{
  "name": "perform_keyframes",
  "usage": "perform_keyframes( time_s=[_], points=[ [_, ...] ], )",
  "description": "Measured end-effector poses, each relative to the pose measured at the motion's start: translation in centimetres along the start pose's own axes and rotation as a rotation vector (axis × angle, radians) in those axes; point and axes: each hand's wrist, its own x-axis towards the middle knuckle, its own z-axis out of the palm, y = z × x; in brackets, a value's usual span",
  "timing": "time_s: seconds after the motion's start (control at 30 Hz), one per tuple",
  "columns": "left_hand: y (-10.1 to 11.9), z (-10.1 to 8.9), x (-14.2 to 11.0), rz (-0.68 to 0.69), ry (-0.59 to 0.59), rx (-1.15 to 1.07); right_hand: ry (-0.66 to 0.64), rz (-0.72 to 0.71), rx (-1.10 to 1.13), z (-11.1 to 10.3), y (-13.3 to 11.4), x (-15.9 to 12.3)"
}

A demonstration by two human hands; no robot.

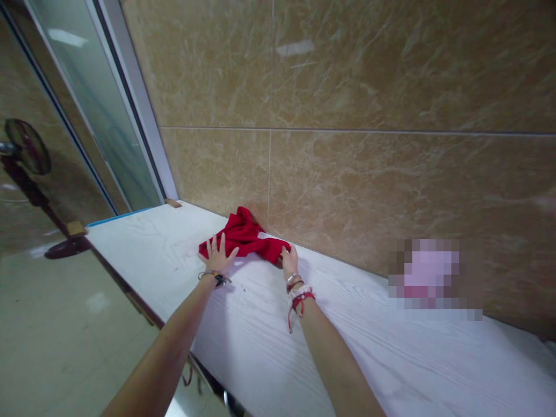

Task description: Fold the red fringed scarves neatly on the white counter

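Observation:
A crumpled red cloth (pixel 245 234) lies on the white tabletop (pixel 243 336), close against the wall. My left hand (pixel 218 255) rests on its left end with the fingers spread flat. At the right end of the cloth, my right hand (pixel 290 260) pinches the edge between thumb and fingers. Bracelets circle both wrists. The exact kind of cloth item cannot be made out, since it is bunched up.
A tan marbled tile wall (pixel 347 174) runs along the table's far side. A blurred-out pinkish patch (pixel 430 275) covers something at the right. On the left are a glass door (pixel 98 98) and a standing fan (pixel 28 147) on the floor.

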Motion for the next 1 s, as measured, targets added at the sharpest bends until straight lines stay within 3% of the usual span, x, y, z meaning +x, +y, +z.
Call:
perform_keyframes(
  time_s=[0.1, 0.2, 0.43, 0.63, 0.7, 0.77, 0.83, 0.93, 1.0],
  points=[
    [-0.3, -0.3, -0.3, 0.082, -0.015, -0.005, 0.073, 0.063, 0.065, -3.4, 0.0, -1.6],
    [-0.9, -0.9, -0.9, 0.116, -0.036, 0.037, 0.117, 0.101, 0.117, -8.5, -0.6, -4.4],
    [-1.8, -1.6, -2.3, 0.262, -0.216, 0.091, 0.136, 0.237, 0.202, -24.8, -4.2, -12.5],
    [-1.7, -1.2, -3.2, 0.287, -0.262, 0.081, 0.51, 0.188, 0.028, -37.7, -7.3, -15.2],
    [-1.3, -1.2, -3.7, 0.295, -0.296, 0.09, 0.69, 0.13, -0.311, -40.9, -8.0, -15.3],
    [-0.4, -1.3, -4.3, 0.291, -0.339, 0.101, 0.757, 0.138, -0.516, -43.0, -8.4, -15.6],
    [1.1, -1.2, -5.1, 0.269, -0.361, 0.091, 0.777, 0.13, -0.767, -43.5, -8.7, -15.9],
    [4.8, -0.7, -6.8, 0.289, -0.364, 0.012, 0.692, -0.036, -1.162, -41.2, -9.1, -16.2],
    [8.2, -0.2, -8.3, 0.363, -0.384, -0.082, 0.493, -0.192, -1.255, -38.4, -9.2, -16.2]
  ],
)
